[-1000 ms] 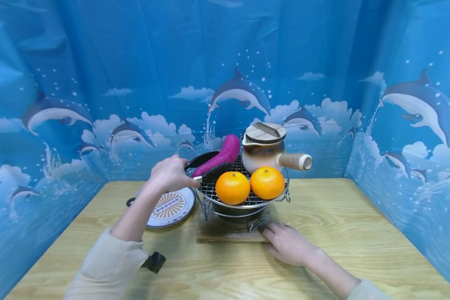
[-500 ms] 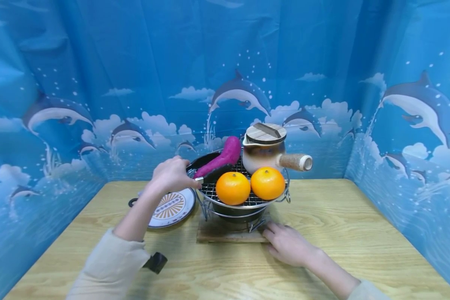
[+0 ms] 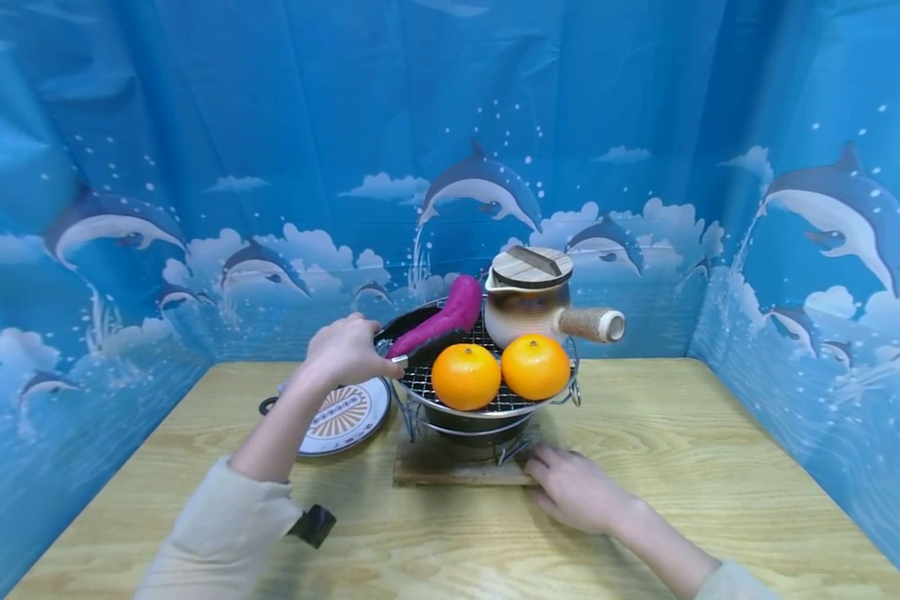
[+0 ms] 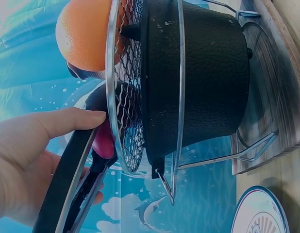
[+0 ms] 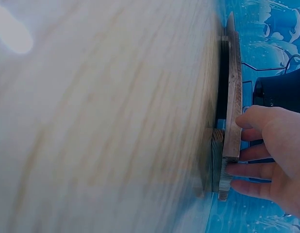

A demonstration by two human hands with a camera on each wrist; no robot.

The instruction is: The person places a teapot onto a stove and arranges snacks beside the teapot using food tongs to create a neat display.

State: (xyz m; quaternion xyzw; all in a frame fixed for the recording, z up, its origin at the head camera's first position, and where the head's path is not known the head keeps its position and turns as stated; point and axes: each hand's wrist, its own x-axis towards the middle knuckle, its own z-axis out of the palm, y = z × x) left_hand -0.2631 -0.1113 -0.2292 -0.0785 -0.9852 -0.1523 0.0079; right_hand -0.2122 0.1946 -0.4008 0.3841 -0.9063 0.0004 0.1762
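Observation:
In the head view my left hand [image 3: 351,350] grips black-and-metal tongs [image 4: 68,179], thumb on one arm and fingers round the other. A curved magenta sweet potato [image 3: 438,321] lies between the tong tips, over the left side of the round wire grill rack [image 3: 487,333]. Whether it touches the mesh is hard to tell. Two oranges [image 3: 465,377] sit at the front of the rack. Behind them stands a clay teapot [image 3: 527,312] with a wooden lid and wrapped side handle. My right hand [image 3: 581,487] touches the edge of the wooden base board [image 5: 232,111] with its fingertips.
A black stove pot [image 4: 198,73] in a wire frame carries the rack. Left of it, a patterned white plate [image 3: 345,417] lies on the wooden table [image 3: 690,450], partly behind my left forearm. A blue dolphin curtain [image 3: 330,125] encloses the back and sides.
My left hand has shifted slightly right, and the sweet potato in the tongs has come down a little. The right hand stays in place at the board.

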